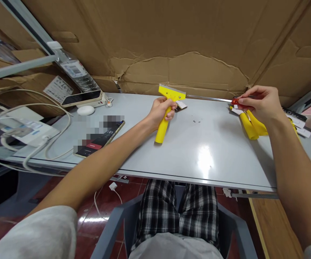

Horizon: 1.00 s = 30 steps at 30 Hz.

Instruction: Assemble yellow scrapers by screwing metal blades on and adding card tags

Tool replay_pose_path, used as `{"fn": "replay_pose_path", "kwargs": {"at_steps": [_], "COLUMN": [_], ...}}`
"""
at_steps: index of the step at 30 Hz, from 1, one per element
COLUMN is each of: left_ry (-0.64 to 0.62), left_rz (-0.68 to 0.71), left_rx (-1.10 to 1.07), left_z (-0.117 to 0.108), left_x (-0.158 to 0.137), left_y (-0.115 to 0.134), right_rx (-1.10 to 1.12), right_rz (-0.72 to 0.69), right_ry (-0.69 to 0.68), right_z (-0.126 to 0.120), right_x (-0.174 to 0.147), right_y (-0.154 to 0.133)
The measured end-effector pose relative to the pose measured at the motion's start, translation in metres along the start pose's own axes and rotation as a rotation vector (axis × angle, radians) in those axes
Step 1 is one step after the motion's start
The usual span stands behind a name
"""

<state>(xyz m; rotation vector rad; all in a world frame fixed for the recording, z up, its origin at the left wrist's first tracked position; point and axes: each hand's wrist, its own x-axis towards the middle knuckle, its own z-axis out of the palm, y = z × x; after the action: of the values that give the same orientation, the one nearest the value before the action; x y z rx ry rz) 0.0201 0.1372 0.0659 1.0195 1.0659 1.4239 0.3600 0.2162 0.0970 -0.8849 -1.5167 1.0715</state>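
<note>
My left hand (162,112) is closed round the handle of a yellow scraper (172,94), whose wide head points up and away from me. Two screw spots show on that head. Out to the right, my right hand (262,102) pinches the red handle of a screwdriver (235,102). Its long thin shaft points left, the tip close to the right end of the scraper head; whether they touch I cannot tell. Several tiny screws (196,121) lie on the white table between my hands. Below my right hand rest more yellow scraper handles (249,126).
A phone (100,138) lies on the table (182,154) at the left, near a white round case (85,110) and a power bank (84,99). White cables and a power strip (31,131) crowd the left end. A water bottle (76,70) leans against the cardboard (171,36) behind.
</note>
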Motion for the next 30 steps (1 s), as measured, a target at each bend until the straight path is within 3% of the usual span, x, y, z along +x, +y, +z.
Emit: {"fn": "replay_pose_path", "kwargs": {"at_steps": [22, 30], "left_ry": [-0.038, -0.003], "left_rz": [-0.022, 0.005], "left_rx": [0.01, 0.062], "left_z": [0.0027, 0.0021], "left_x": [-0.0032, -0.0024], "left_y": [-0.0027, -0.0081], "right_rx": [-0.088, -0.152], "right_rz": [0.04, -0.015], "right_ry": [-0.057, -0.085], "right_z": [0.0072, 0.0103], "right_x": [-0.0059, -0.0087], "right_y": [-0.0033, -0.006]}}
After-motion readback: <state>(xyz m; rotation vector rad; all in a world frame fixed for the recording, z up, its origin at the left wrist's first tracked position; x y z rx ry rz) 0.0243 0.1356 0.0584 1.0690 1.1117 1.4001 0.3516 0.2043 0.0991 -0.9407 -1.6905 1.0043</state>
